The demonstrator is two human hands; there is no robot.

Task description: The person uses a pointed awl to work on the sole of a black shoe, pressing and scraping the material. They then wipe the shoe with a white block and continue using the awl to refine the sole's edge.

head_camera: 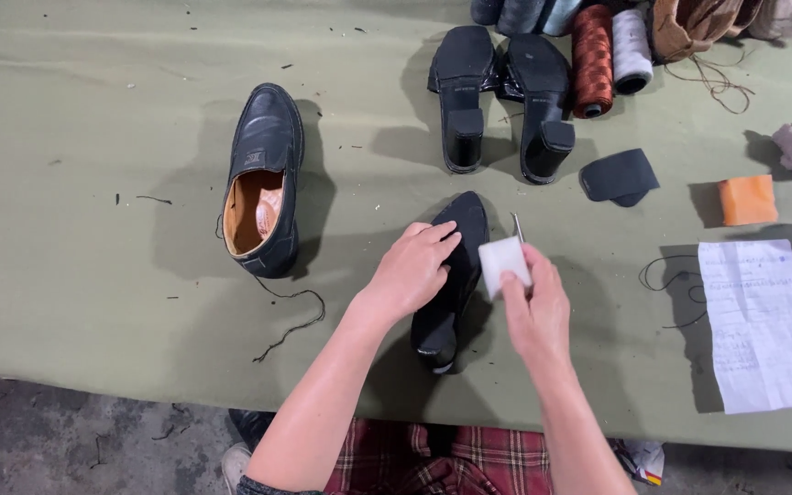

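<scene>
Bare green cloth is lying open left of the left hand up to the black loafer. Ahead, two upturned heeled shoes and thread spools are blocking; a paper sheet is lying right of the right hand.
</scene>
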